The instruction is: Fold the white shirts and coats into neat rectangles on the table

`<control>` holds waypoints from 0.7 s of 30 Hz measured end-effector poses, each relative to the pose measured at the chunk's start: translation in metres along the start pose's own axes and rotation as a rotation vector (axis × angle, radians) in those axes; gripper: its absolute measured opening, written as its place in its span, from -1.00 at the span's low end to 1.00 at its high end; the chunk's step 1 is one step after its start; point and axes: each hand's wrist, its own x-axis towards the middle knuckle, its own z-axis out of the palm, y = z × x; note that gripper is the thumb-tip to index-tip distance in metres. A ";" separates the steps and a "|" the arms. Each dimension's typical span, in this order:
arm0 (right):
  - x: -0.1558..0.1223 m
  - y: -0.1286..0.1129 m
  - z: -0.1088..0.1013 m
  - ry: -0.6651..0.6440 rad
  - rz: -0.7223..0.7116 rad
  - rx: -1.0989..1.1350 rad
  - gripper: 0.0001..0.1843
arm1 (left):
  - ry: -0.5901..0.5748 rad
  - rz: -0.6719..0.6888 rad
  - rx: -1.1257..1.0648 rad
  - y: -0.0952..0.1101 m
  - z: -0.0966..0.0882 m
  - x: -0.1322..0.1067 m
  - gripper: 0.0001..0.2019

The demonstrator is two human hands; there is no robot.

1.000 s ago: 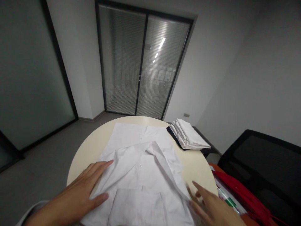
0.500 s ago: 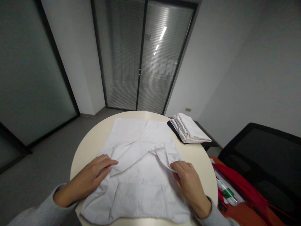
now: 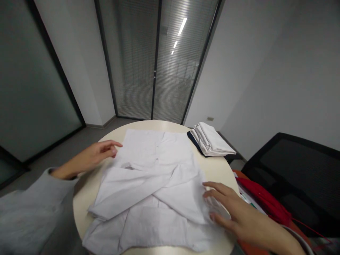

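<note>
A white button-front coat (image 3: 156, 191) lies spread over the round table. Its two sleeves are laid across its body, and they cross near the middle. Small buttons show down the centre of its far part. My left hand (image 3: 98, 154) hovers by the coat's far left side, fingers stretched out and nothing in them. At the right edge of the cloth is my right hand (image 3: 228, 205), its fingers spread and slightly blurred. Whether its fingertips touch the fabric I cannot tell.
The round cream table (image 3: 87, 180) has a stack of folded white cloth (image 3: 212, 140) at its far right, on something dark. A black mesh chair (image 3: 297, 177) stands on the right, with a red item (image 3: 265, 200) on its orange seat. Glass doors (image 3: 156, 60) are beyond.
Both hands have let go of the cloth. The sleeves now lie crossed over the coat. My left hand has moved farther up the left side, my right hand out to the right.
</note>
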 end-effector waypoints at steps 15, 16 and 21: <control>0.298 0.089 0.065 -0.024 0.258 -0.159 -0.16 | -0.126 -0.039 0.529 -0.088 0.089 0.178 -0.21; 0.307 0.094 0.066 -0.019 0.261 -0.159 -0.15 | -0.126 -0.036 0.530 -0.092 0.087 0.188 -0.22; 0.349 0.120 0.061 -0.002 0.258 -0.166 -0.15 | -0.096 -0.002 0.543 -0.112 0.080 0.236 -0.27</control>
